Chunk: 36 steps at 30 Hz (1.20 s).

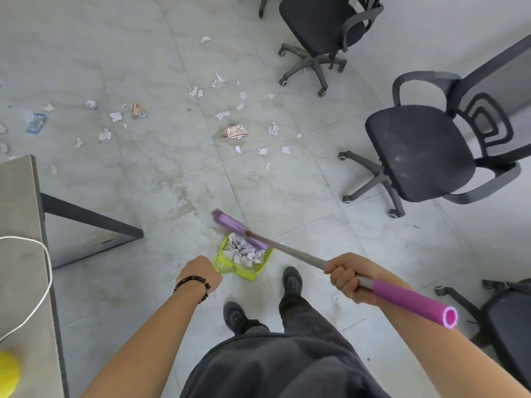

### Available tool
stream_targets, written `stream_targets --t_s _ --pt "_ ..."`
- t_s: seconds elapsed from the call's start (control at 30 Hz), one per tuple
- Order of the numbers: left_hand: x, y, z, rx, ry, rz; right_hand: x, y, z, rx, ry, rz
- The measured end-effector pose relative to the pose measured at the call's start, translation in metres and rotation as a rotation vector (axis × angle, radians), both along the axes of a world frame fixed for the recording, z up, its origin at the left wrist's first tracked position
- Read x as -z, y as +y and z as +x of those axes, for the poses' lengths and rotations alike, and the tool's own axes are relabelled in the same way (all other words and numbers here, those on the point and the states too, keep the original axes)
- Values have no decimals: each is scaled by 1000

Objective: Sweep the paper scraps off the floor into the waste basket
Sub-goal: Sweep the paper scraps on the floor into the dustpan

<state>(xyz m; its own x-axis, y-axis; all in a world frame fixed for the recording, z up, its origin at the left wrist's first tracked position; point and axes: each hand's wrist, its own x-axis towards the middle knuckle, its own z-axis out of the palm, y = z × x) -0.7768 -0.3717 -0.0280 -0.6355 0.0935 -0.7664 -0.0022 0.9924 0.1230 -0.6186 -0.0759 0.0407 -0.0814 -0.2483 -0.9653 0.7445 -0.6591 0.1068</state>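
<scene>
Both hands closed: left hand [201, 272] grips the dustpan [250, 273] handle, right hand [344, 280] grips the broom [296, 254] shaft, its head over scraps [247, 251] in the pan.

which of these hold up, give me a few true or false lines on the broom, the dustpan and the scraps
1. The right grip holds the broom by its shaft. True.
2. The left grip holds the green dustpan by its handle. True.
3. The dustpan is empty. False: a pile of paper scraps lies in it, under the broom head.
4. The floor is swept clean. False: loose scraps lie scattered over the tiles beyond the dustpan.
5. The broom head is blue. False: it is purple, and the end of the handle is pink.
</scene>
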Motion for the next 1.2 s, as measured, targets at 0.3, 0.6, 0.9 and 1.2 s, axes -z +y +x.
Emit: stream_targets --t_s 0.3,0.6,0.9,1.2 --pt "3 -3 2 -23 6 7 18 -39 -36 -165 102 270" --pt "-3 -21 -11 83 -14 -19 40 -73 -22 -206 -7 460" --pt "6 -51 6 113 -33 -17 12 -87 6 193 1 155" --pt "0 -68 19 -13 -24 9 -9 -58 -31 64 108 56"
